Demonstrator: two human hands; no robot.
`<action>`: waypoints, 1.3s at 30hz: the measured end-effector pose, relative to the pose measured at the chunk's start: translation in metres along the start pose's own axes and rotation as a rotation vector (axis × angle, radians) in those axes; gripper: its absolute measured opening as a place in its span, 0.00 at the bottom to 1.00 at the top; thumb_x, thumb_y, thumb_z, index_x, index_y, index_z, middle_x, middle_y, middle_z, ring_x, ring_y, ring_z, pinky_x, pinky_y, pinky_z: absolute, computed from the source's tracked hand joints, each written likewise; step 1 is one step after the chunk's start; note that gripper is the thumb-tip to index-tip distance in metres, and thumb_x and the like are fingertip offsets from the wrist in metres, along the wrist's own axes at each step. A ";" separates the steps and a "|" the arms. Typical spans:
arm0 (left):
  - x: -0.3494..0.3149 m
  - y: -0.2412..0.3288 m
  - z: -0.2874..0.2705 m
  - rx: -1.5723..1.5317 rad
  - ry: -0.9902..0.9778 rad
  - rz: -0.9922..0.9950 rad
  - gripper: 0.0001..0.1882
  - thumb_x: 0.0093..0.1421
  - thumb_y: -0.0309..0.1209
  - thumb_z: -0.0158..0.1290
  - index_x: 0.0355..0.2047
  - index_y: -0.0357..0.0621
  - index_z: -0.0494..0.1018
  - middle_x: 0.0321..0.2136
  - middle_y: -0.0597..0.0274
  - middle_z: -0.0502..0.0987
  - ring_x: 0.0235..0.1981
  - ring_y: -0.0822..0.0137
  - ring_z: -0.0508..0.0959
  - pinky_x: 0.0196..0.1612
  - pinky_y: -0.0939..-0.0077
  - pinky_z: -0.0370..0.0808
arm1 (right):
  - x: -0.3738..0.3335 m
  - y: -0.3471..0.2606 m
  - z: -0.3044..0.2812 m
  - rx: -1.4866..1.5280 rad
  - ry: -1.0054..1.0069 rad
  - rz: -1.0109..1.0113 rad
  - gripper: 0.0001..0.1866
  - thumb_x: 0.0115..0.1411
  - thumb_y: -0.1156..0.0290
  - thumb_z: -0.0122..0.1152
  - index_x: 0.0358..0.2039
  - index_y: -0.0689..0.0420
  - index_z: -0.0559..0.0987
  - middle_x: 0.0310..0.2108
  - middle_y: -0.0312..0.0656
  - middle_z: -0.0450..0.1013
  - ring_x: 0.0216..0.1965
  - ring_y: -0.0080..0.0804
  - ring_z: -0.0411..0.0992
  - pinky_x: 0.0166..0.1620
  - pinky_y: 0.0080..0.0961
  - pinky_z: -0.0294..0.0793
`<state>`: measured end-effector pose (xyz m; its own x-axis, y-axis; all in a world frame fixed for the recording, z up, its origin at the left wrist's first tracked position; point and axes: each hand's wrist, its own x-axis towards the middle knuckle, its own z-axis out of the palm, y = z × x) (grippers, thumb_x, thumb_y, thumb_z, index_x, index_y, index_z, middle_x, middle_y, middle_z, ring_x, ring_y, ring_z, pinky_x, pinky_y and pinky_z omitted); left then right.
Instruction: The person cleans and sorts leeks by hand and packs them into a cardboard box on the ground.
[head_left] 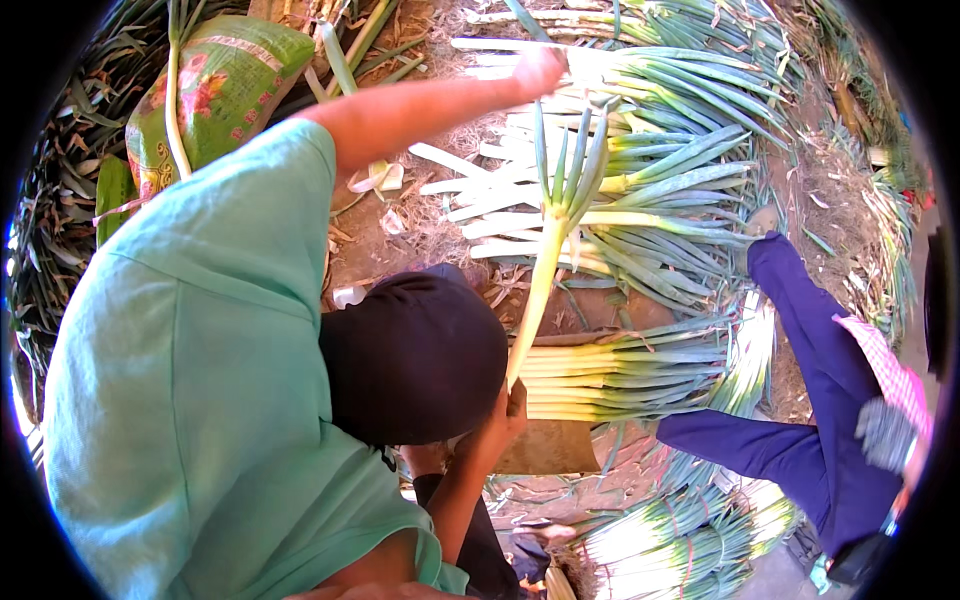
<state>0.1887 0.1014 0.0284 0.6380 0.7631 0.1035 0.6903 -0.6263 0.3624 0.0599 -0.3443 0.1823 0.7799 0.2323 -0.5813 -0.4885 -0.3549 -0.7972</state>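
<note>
Neither of my hands can be made out. A thin strip of skin [385,592] shows at the lower edge, and I cannot tell whose it is. Close in front, a person in a green shirt [240,330] and dark cap leans over the ground. Their lower hand [510,415] grips the pale stalk of a leek [540,280], which slants up with its leaves spread. The other hand [540,75], blurred, is stretched toward the far leeks [660,85], close to a white stalk. A neat row of leeks [620,370] lies beside the lower hand.
Loose leeks [660,200] lie in rows on the soil. Tied leek bundles [660,545] lie at the lower right. Dark blue trouser legs [820,370] of another person stretch in from the right. A green patterned sack [225,95] lies at upper left, by heaped leaves [70,190].
</note>
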 end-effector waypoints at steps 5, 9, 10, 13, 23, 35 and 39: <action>-0.009 -0.067 -0.048 -0.309 -0.198 -0.272 0.27 0.61 0.53 0.44 0.27 0.40 0.77 0.16 0.59 0.74 0.16 0.69 0.75 0.25 0.73 0.75 | 0.019 -0.014 -0.016 0.132 0.052 -0.132 0.09 0.62 0.69 0.48 0.40 0.60 0.70 0.13 0.33 0.60 0.11 0.18 0.56 0.13 0.16 0.53; -0.053 -0.035 -0.017 -0.326 -0.537 -0.215 0.15 0.62 0.41 0.47 0.36 0.41 0.71 0.20 0.58 0.72 0.20 0.71 0.74 0.26 0.73 0.75 | 0.079 -0.051 -0.002 0.163 -0.016 -0.235 0.16 0.65 0.62 0.43 0.46 0.60 0.66 0.15 0.34 0.60 0.12 0.21 0.55 0.14 0.19 0.54; -0.064 -0.028 -0.002 -0.442 -0.597 -0.183 0.15 0.61 0.42 0.48 0.36 0.42 0.71 0.22 0.57 0.73 0.24 0.70 0.77 0.27 0.72 0.75 | 0.097 -0.056 0.006 0.237 -0.061 -0.222 0.17 0.66 0.60 0.41 0.46 0.59 0.65 0.16 0.34 0.60 0.13 0.21 0.56 0.15 0.20 0.55; -0.085 0.007 0.036 -0.325 -0.455 0.082 0.18 0.58 0.43 0.50 0.40 0.41 0.70 0.30 0.52 0.76 0.33 0.56 0.78 0.36 0.65 0.75 | 0.145 -0.050 0.028 0.361 -0.067 -0.104 0.20 0.65 0.54 0.42 0.48 0.58 0.65 0.19 0.36 0.62 0.16 0.23 0.58 0.18 0.21 0.60; -0.068 0.021 0.074 -0.333 -0.612 0.027 0.18 0.52 0.41 0.53 0.36 0.40 0.70 0.31 0.51 0.75 0.36 0.57 0.76 0.38 0.63 0.72 | 0.174 0.012 0.030 0.335 0.006 0.086 0.14 0.63 0.60 0.49 0.42 0.59 0.68 0.23 0.36 0.63 0.19 0.26 0.62 0.20 0.23 0.62; -0.145 0.065 0.040 -0.379 -0.493 0.383 0.20 0.54 0.46 0.55 0.37 0.42 0.69 0.32 0.51 0.74 0.34 0.52 0.76 0.37 0.61 0.73 | 0.140 -0.004 0.003 0.667 -0.318 0.096 0.23 0.66 0.54 0.43 0.49 0.62 0.66 0.19 0.31 0.55 0.16 0.18 0.49 0.17 0.15 0.48; -0.168 0.087 0.093 -0.085 -0.310 0.578 0.23 0.48 0.36 0.58 0.40 0.36 0.65 0.31 0.47 0.73 0.34 0.52 0.77 0.36 0.62 0.74 | 0.137 0.008 0.013 0.727 -0.399 0.233 0.24 0.66 0.52 0.42 0.50 0.61 0.66 0.19 0.31 0.53 0.16 0.18 0.48 0.17 0.15 0.47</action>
<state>0.1737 -0.0960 -0.0432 0.9751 0.2186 0.0367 0.1860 -0.8968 0.4015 0.1584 -0.3038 0.0943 0.4990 0.5748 -0.6486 -0.8548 0.2033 -0.4775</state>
